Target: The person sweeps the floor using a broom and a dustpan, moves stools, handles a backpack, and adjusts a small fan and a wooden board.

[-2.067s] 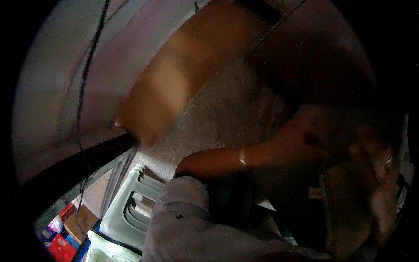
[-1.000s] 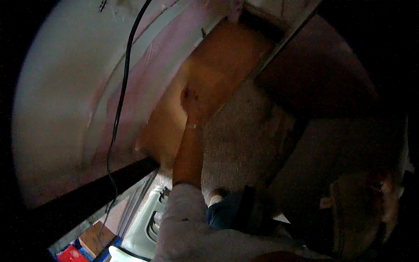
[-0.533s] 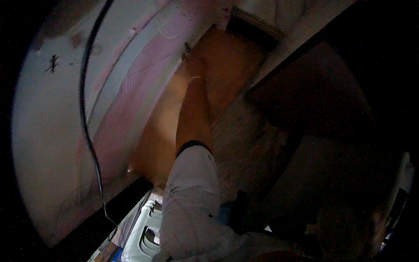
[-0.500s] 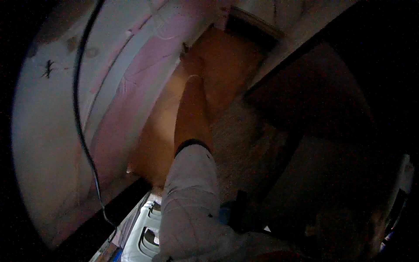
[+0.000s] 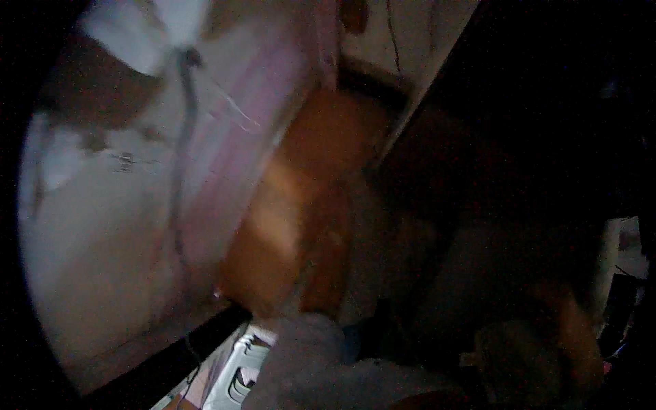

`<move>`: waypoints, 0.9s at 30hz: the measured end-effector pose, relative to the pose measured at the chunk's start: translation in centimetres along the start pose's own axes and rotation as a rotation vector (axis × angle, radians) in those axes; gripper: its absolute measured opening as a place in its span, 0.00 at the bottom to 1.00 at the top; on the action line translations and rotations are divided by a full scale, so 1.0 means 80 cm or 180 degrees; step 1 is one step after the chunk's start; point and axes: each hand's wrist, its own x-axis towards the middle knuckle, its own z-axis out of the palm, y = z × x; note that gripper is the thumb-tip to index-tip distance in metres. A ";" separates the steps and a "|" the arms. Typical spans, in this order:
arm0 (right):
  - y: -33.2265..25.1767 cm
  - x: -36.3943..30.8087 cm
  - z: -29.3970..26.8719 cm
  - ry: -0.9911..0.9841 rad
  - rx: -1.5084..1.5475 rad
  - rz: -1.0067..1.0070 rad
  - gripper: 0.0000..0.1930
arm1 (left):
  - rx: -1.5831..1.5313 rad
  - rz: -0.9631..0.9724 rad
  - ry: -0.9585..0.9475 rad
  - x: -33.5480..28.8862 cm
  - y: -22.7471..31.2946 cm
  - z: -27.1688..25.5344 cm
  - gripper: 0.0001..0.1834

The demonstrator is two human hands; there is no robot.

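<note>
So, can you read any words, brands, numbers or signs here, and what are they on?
No readable text.
Dark marks on the pale surface: too blurred to tell whether they are writing.
Small pale patch beside the dark brownish item: too dim to read.

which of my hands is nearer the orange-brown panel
Left. Your left hand is a blur near the right edge of the panel; your right hand is farther off, toward the lower right.

One left hand (image 5: pixel 332 205) and one right hand (image 5: pixel 562 307) show, two in all; one orange-brown board (image 5: pixel 279 205) lies behind the left hand, one dark cable (image 5: pixel 183 147) left of it, one pale stool (image 5: pixel 250 357) below-left.
</note>
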 end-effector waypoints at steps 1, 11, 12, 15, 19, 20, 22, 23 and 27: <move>-0.024 -0.024 -0.004 0.0207 -0.0045 0.0052 0.09 | -0.0676 -0.0053 -0.0596 -0.029 0.049 0.050 0.18; -0.045 -0.097 0.011 0.0668 0.2646 -0.1649 0.12 | -0.1192 0.1306 -0.0769 -0.277 0.393 0.065 0.19; -0.042 -0.132 0.001 0.0882 0.2644 -0.1811 0.12 | -0.1250 0.1517 -0.0770 -0.298 0.409 0.090 0.19; -0.030 -0.162 0.002 0.0963 0.2080 -0.2013 0.15 | -0.1456 0.2083 -0.0670 -0.303 0.433 0.055 0.20; -0.041 -0.103 0.032 0.0686 0.1874 -0.1994 0.19 | -0.1996 0.2969 -0.0922 -0.293 0.483 0.070 0.22; -0.043 -0.108 0.028 0.0687 0.1890 -0.2037 0.19 | -0.2038 0.2867 -0.1099 -0.291 0.482 0.068 0.23; -0.048 -0.122 0.019 0.0702 0.1936 -0.2129 0.18 | -0.2072 0.2684 -0.1319 -0.296 0.483 0.066 0.25; -0.046 -0.119 0.025 0.0896 0.1850 -0.2270 0.17 | -0.2079 0.2597 -0.1412 -0.301 0.487 0.062 0.26; -0.041 -0.112 0.036 0.0216 0.3149 -0.1848 0.12 | -0.1637 0.1972 -0.1240 -0.288 0.448 0.052 0.28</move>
